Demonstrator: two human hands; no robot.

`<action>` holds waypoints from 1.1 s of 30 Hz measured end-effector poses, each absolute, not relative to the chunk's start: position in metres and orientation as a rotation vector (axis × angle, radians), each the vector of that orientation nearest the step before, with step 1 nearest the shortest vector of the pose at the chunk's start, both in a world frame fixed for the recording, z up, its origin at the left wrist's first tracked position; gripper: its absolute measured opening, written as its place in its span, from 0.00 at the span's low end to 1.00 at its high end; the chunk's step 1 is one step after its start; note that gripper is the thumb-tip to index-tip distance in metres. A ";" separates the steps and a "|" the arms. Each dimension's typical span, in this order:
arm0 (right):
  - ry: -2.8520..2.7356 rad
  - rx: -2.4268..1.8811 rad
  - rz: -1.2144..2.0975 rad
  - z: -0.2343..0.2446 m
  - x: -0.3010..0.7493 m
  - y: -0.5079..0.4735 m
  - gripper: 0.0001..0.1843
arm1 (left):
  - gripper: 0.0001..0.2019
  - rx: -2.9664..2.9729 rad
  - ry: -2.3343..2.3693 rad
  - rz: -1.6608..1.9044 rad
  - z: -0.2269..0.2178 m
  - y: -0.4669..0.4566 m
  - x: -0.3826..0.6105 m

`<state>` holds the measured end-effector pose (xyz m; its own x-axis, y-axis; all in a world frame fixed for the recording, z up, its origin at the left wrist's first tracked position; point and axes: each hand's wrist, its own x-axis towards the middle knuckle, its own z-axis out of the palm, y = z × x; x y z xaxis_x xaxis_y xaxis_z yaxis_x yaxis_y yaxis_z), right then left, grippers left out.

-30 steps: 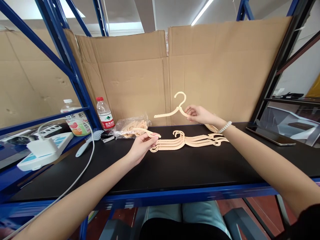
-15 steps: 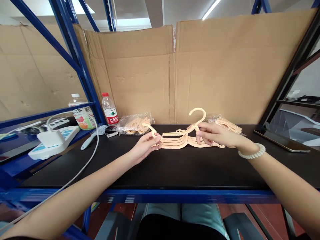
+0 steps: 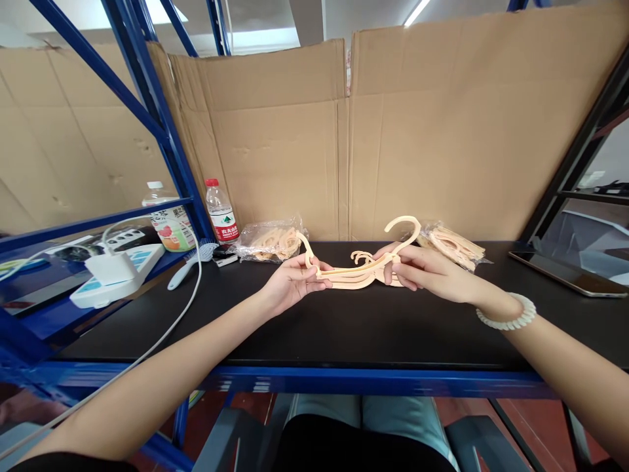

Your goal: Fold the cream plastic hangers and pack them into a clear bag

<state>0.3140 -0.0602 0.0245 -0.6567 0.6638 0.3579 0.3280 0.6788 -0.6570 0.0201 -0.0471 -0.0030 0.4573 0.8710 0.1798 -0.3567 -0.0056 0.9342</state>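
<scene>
Between my hands, above the black tabletop [image 3: 319, 334], is a pale orange folding clothes hanger [image 3: 351, 270]. Its large hook curves up beside my right hand. My left hand [image 3: 289, 283] pinches the hanger's left end, where a smaller curved piece sticks up. My right hand [image 3: 425, 270] grips it near the base of the large hook. Behind and below lie more hangers of the same colour [image 3: 362, 257], partly hidden by my fingers and the held one; how many I cannot tell.
Two clear bags hold similar hangers: a left bag [image 3: 268, 242] and a right bag [image 3: 455, 244]. A water bottle [image 3: 222, 213], a brush [image 3: 189, 267] and a power strip [image 3: 115, 275] with a white cable stand left. A phone [image 3: 570, 272] lies right. Cardboard [image 3: 275, 157] closes the back.
The held hanger's left part has swung down in line with its right part, and my left hand has shifted slightly right with it. The view has turned a little left.
</scene>
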 end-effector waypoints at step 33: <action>-2.176 -0.692 0.751 0.016 0.303 -0.069 0.16 | 0.14 1.312 0.489 1.118 -0.011 -0.041 0.021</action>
<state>0.3029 -0.0687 0.0157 -0.5959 0.6636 0.4523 0.2434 0.6860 -0.6857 0.0212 -0.0410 -0.0114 0.4346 0.8524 0.2908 -0.3648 -0.1286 0.9222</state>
